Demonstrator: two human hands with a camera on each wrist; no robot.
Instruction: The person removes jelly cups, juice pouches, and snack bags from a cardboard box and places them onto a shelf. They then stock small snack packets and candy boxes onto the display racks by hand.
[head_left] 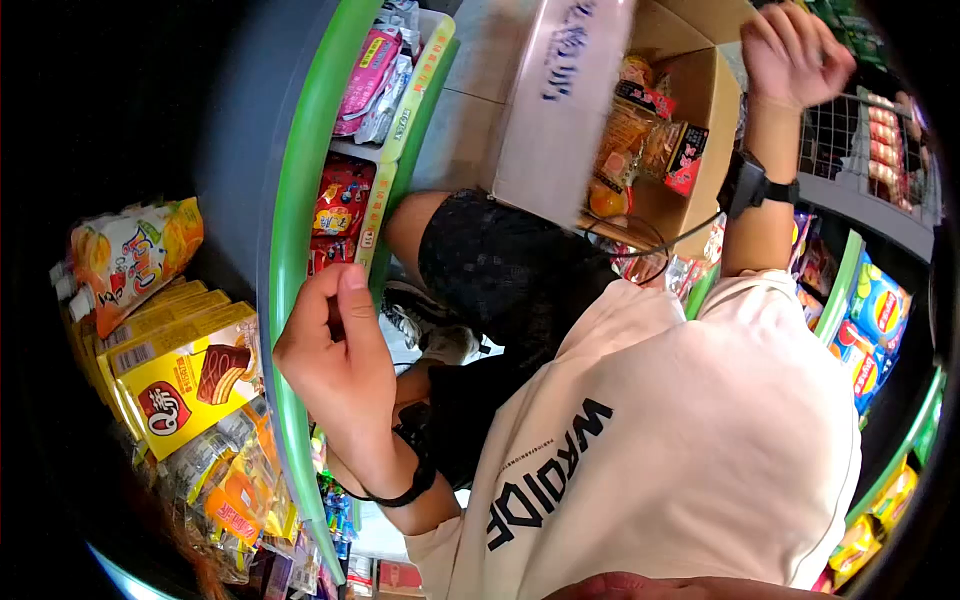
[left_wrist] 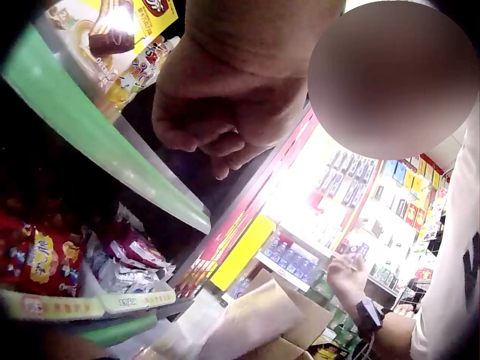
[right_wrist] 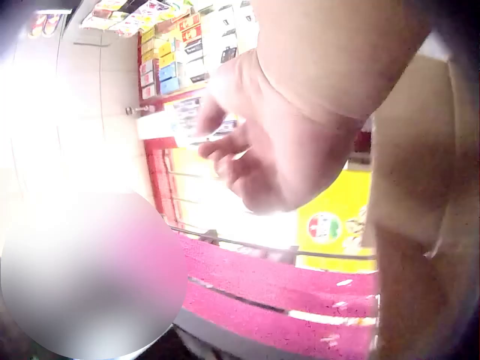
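Observation:
My left hand (head_left: 345,365) hovers by the green shelf edge (head_left: 283,250), its fingers loosely curled and nothing in them. The left wrist view shows the same bent fingers from the hand's other side, with no item held. Up at the right, my right hand (head_left: 795,55) is raised beyond the far side of an open cardboard box (head_left: 700,40). Its fingers are loosely bent and hold nothing, as the right wrist view also shows for the hand (right_wrist: 277,150). Packaged snacks (head_left: 640,145) lie inside the box, whose pale flap (head_left: 560,110) is folded outward.
Yellow cake boxes (head_left: 190,380) and orange drink pouches (head_left: 135,260) sit on the upper left shelf. Below it are pink bags (head_left: 370,75) and red packets (head_left: 345,200) in white bins. A wire rack (head_left: 835,140) and chip bags (head_left: 875,310) stand at the right.

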